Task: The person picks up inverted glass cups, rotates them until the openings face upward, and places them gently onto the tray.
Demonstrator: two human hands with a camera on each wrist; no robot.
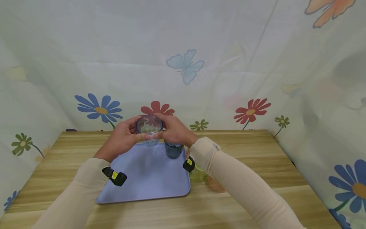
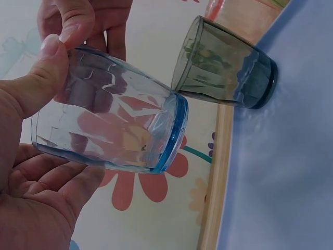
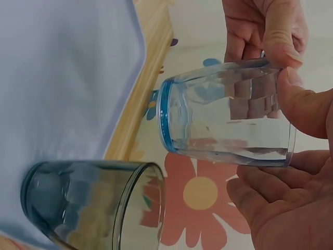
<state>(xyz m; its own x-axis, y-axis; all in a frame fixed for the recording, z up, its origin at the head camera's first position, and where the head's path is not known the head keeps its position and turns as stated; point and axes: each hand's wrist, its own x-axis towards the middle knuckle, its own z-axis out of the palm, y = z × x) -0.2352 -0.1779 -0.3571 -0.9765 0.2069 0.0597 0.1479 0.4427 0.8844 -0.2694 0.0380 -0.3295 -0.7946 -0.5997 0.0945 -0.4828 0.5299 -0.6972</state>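
Observation:
A clear, blue-tinted drinking glass [image 1: 149, 125] is held upright above the far part of a lavender tray [image 1: 143, 178]. My left hand [image 1: 123, 135] grips its left side, with the thumb near the rim. From the other side my right hand [image 1: 175, 129] holds the same glass, and the two thumbs meet at the near side. Both wrist views show the blue base of the glass [image 2: 125, 112] free of the fingers. A smoky grey-green glass [image 3: 88, 200] stands upright on the tray, just below my right hand.
Right of the tray, a yellow-green glass [image 1: 198, 175] and an orange one [image 1: 215, 185] stand on the wooden table [image 1: 243, 152], partly hidden by my right forearm. A flower-printed cloth [image 1: 214, 89] hangs behind the table and at its sides.

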